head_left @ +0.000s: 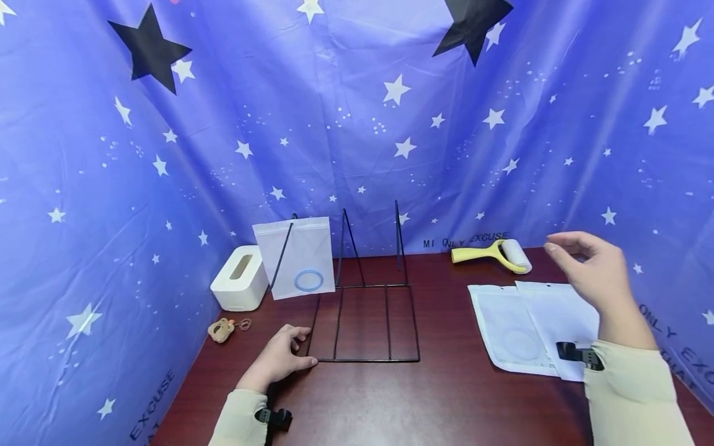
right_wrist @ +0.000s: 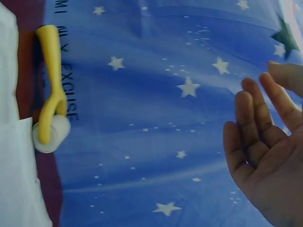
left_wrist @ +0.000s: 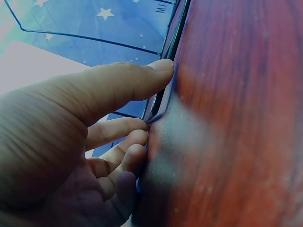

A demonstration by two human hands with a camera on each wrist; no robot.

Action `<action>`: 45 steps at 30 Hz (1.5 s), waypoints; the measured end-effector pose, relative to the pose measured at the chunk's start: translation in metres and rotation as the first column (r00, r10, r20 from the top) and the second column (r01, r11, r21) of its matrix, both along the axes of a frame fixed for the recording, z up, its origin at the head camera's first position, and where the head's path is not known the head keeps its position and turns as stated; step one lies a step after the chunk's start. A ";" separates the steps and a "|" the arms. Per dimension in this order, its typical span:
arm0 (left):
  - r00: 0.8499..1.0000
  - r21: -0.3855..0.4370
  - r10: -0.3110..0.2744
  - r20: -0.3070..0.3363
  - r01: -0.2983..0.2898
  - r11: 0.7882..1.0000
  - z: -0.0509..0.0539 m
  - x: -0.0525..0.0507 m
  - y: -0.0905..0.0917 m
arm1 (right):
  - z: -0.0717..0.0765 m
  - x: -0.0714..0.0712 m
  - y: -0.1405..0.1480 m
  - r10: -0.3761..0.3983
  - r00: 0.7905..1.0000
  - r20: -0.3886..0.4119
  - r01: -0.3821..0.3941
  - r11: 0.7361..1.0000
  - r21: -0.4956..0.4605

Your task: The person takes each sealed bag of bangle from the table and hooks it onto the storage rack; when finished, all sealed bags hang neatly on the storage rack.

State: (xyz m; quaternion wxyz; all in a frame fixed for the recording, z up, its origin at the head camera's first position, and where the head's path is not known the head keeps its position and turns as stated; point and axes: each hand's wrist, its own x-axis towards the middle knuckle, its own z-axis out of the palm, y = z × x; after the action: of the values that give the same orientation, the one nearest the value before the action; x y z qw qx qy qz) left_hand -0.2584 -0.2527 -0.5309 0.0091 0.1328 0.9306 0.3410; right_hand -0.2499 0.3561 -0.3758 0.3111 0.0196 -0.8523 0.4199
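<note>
A black wire rack (head_left: 387,322) with upright triangular loops stands mid-table. My left hand (head_left: 281,358) is at its front left corner, the thumb on the front rail and fingertips by the side wire; the left wrist view shows this pinch (left_wrist: 109,118) close up. On the rack's left loop hangs a white zip bag (head_left: 301,248) with a blue ring printed or seen low on it. My right hand (head_left: 602,272) is raised in the air over the right side, holding nothing, its fingers loosely bent. Below it lie two flat white zip bags (head_left: 504,328), partly overlapping.
A yellow-handled roller (head_left: 485,253) lies at the back right, by the star-patterned blue curtain (head_left: 357,124). At the left stand a white tissue box (head_left: 240,282) and, before it, a small wooden piece with a cord (head_left: 221,331). The table (head_left: 379,409) is dark red wood.
</note>
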 end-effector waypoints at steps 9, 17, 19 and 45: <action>1.000 -0.007 0.024 -0.008 -0.024 1.000 0.006 -0.001 -0.006 | 0.000 -0.051 0.013 0.094 0.972 0.215 -0.137 0.971 0.198; 1.000 0.014 0.027 -0.005 -0.027 1.000 0.005 0.000 -0.008 | -0.033 -0.092 0.031 0.208 0.866 0.455 -0.349 0.903 0.250; 1.000 0.015 0.025 -0.010 -0.024 1.000 0.004 -0.001 -0.008 | -0.042 -0.100 0.033 0.236 0.826 0.512 -0.388 0.897 0.213; 1.000 0.001 -0.003 -0.022 0.003 1.000 0.000 0.001 0.001 | -0.109 -0.130 0.014 0.160 0.727 0.667 -0.422 0.871 0.251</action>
State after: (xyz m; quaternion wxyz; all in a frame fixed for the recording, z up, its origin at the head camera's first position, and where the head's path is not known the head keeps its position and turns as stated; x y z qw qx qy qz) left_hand -0.2573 -0.2512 -0.5310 -0.0008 0.1381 0.9302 0.3401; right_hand -0.3796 0.3700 -0.4852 -0.0720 0.0761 -0.9572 0.2699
